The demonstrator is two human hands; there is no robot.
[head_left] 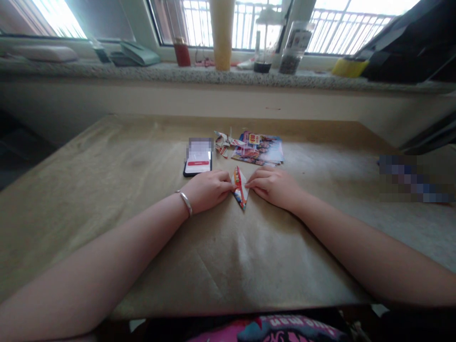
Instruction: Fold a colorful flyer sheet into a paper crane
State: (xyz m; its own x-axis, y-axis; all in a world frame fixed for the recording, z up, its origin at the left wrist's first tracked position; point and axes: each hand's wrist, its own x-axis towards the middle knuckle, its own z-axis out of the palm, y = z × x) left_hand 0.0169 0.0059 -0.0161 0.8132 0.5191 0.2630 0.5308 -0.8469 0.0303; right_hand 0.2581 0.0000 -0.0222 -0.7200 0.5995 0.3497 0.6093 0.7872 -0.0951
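A small folded piece of colourful printed paper (240, 188), pointed at top and bottom, lies on the brown paper-covered table (107, 190). My left hand (208, 189), with a silver bracelet on its wrist, pinches the paper's left edge with curled fingers. My right hand (272, 186) pinches its right edge the same way. Both hands rest on the table.
A phone (198, 162) with a lit screen lies just behind my left hand. Beside it are a stack of colourful printed sheets (261, 150) and small folded paper scraps (223, 141). Jars, a red cup (182, 52) and a yellow roll (222, 33) stand on the window sill.
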